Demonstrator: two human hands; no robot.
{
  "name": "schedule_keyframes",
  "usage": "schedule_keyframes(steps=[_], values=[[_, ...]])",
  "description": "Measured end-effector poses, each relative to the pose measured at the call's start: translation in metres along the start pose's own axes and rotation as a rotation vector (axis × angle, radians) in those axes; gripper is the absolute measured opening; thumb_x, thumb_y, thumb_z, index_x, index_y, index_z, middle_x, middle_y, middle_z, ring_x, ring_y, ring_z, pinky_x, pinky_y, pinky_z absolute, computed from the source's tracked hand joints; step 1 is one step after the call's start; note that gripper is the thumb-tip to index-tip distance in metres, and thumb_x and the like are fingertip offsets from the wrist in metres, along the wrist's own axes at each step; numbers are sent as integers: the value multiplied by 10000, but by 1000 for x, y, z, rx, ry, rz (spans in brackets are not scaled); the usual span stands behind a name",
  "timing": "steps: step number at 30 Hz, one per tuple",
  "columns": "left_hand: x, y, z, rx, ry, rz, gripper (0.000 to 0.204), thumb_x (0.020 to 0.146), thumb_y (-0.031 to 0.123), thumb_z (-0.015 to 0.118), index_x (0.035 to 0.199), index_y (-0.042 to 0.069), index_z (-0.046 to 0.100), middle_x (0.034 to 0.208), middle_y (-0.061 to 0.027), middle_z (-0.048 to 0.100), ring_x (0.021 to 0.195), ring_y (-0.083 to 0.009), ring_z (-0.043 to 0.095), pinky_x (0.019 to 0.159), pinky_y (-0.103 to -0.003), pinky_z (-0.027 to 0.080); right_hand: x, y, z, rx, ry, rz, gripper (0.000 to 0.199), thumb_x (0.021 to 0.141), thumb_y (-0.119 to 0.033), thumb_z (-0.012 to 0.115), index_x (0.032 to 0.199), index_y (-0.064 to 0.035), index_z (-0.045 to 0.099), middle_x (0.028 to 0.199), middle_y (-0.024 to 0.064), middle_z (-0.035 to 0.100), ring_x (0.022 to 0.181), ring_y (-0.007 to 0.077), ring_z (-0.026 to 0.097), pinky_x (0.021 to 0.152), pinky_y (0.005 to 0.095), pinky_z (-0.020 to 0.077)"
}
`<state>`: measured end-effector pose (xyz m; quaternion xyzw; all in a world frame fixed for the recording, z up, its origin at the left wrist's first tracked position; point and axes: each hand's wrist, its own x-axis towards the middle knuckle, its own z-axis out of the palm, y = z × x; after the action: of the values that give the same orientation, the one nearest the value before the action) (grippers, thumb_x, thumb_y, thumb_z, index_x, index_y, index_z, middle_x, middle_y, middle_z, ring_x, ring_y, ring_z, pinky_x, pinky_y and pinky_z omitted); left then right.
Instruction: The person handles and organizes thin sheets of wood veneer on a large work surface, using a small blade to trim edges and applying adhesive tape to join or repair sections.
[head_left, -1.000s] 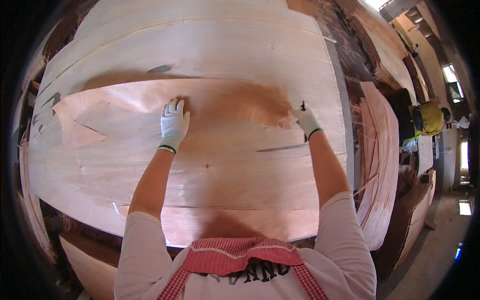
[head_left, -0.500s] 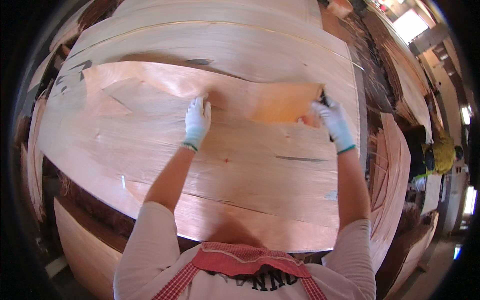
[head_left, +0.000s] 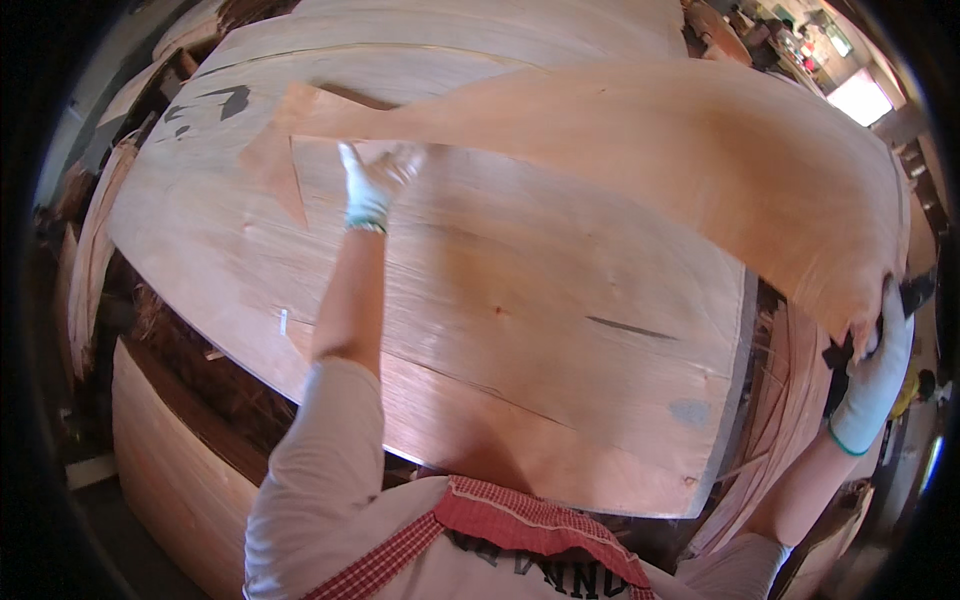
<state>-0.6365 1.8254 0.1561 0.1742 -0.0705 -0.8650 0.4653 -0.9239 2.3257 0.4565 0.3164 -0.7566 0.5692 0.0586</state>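
While one thin veneer sheet [head_left: 640, 170] hangs lifted and curling in the air, a stack of veneer sheets [head_left: 480, 330] lies flat under it, too many layers at the edge to count, and more piles of veneer [head_left: 170, 480] sit lower down at the left, with another leaning at the right [head_left: 790, 400]. Two gloved hands are at work, both in white gloves. One left hand [head_left: 375, 180] is stretched far forward, fingers closed round the near left edge of the lifted sheet, close above the top of the stack, the bare forearm running straight out from a pale sleeve. One right hand [head_left: 880, 365] is flung wide to the right, well apart from the other, fingers clamped on the sheet's ragged right corner, wrist bent upward, elbow low. Between the two hands the sheet bows upward and away, clear of the stack along most of its length
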Motion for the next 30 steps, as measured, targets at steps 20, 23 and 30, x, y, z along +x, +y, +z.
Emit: schedule_keyframes(steps=[20,23,30], values=[[-80,-148,-94,948,355,392,332,813,143,718,1080,-37,641,970,-98,667,869,-237,654,785,-359,558,-162,411,-177,184,-27,760,309,902,-42,610,1159,99,514,1014,167,642,879,231,654,758,268,550],[-107,-138,-126,976,516,417,319,821,145,700,1092,-10,633,977,-132,661,843,-259,668,712,-382,590,-187,442,-152,161,-151,853,291,879,-132,668,1081,60,585,962,141,654,842,222,644,747,260,534],[-114,-156,-113,852,417,79,229,868,122,627,1067,11,608,963,-134,664,731,-286,683,550,-411,594,-222,484,-158,-289,-122,666,314,807,-220,716,966,48,673,853,150,696,780,212,651,738,354,499]])
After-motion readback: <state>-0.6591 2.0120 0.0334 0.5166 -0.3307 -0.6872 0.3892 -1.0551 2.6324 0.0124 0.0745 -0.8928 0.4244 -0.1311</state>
